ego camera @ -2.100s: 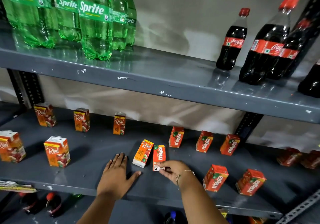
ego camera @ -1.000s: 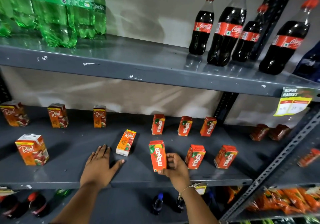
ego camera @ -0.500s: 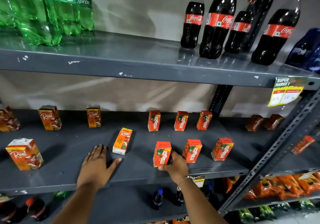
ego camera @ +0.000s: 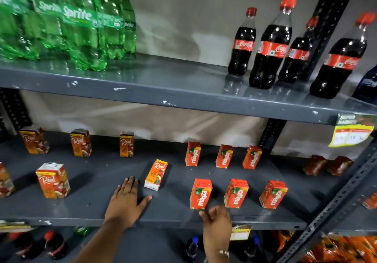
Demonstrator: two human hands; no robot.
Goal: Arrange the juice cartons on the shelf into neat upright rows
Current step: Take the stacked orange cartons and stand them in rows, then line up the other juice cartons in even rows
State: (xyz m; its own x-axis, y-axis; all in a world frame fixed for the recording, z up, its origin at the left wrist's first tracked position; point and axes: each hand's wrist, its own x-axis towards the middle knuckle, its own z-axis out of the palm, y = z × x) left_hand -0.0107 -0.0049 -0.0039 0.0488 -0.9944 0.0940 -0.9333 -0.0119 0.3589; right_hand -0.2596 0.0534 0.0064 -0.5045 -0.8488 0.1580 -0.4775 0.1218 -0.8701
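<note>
Right hand point(ego camera: 216, 220), grip loosely curled and holding nothing, is hovering just below the upright Maaza carton point(ego camera: 200, 194) at the shelf point(ego camera: 173, 211) front edge, while the left hand point(ego camera: 126, 200) is lying flat, open, beside the Real carton point(ego camera: 156, 174).

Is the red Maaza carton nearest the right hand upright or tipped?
Upright: the red Maaza carton stands on its base, top flap up, right hand just below it.

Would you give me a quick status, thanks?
Left hand flat on shelf, right hand empty. Front-left Maaza carton upright. Nothing blocking.
</note>
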